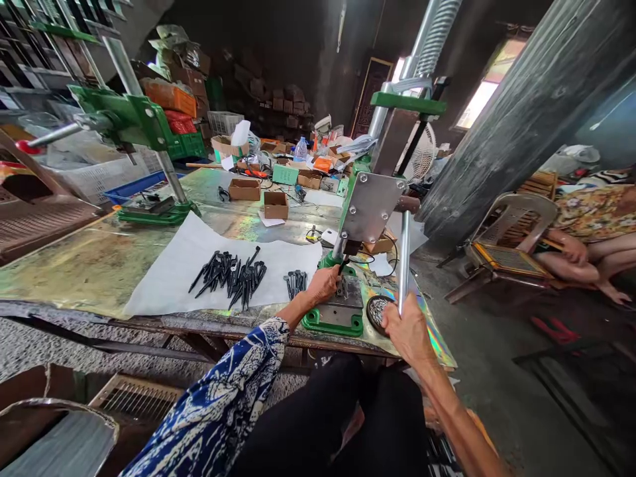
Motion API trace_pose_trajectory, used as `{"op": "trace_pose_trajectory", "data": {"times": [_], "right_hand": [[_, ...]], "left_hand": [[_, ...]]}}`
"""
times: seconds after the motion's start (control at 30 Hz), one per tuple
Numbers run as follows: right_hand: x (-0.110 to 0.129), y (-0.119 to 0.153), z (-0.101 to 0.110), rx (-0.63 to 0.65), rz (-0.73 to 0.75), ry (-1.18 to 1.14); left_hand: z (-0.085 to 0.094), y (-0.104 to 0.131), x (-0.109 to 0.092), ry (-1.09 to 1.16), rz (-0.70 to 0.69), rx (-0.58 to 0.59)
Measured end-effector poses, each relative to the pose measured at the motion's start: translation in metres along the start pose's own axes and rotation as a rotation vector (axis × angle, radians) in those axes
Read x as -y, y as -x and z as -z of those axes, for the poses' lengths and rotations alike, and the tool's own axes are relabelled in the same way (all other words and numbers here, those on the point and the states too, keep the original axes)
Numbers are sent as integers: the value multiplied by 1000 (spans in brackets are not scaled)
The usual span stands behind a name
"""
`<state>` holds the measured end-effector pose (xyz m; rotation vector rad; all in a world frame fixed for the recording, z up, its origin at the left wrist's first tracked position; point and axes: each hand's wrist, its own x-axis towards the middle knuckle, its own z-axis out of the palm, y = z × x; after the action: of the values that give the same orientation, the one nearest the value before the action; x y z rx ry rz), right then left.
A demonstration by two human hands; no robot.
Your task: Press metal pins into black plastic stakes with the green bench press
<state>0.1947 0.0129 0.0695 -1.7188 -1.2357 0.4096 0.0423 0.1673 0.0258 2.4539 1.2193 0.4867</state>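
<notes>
My left hand (pixel 322 285) is closed on a small black part (pixel 342 264) under the head of a green hand press (pixel 368 205). My right hand (pixel 408 324) wraps round the press's metal lever (pixel 405 258), which points downward. Just right of the press base (pixel 334 322) is a round dish (pixel 380 314) of small metal pieces. On a white sheet (pixel 169 278) to the left lie a large pile of black pointed parts (pixel 243 278) and a smaller bunch (pixel 295 283). The fingertips of my left hand partly hide the part they hold.
A second green press (pixel 156 209) stands at the table's left. Small cardboard boxes (pixel 244 189), a bottle (pixel 301 150) and clutter cover the far end. A seated person (pixel 591 232) is at the right, beside a chair (pixel 507 258). A pillar (pixel 517 112) rises behind the table.
</notes>
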Motion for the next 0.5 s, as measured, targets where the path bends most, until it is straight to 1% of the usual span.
{"op": "trace_pose_trajectory", "data": {"times": [0.1,0.3,0.4,0.5], "right_hand": [[1,2,-1,26,-26,-55],[4,6,2,28,-76,-84],[6,8,2,29,-111,-87],[15,9,4,11,-153,-116]], "left_hand": [[3,1,-1,-6,-5,40],[11,1,-3,-4,-31,122],[11,2,-3,-7,-28,133],[11,1,-4,-11,-27,166]]}}
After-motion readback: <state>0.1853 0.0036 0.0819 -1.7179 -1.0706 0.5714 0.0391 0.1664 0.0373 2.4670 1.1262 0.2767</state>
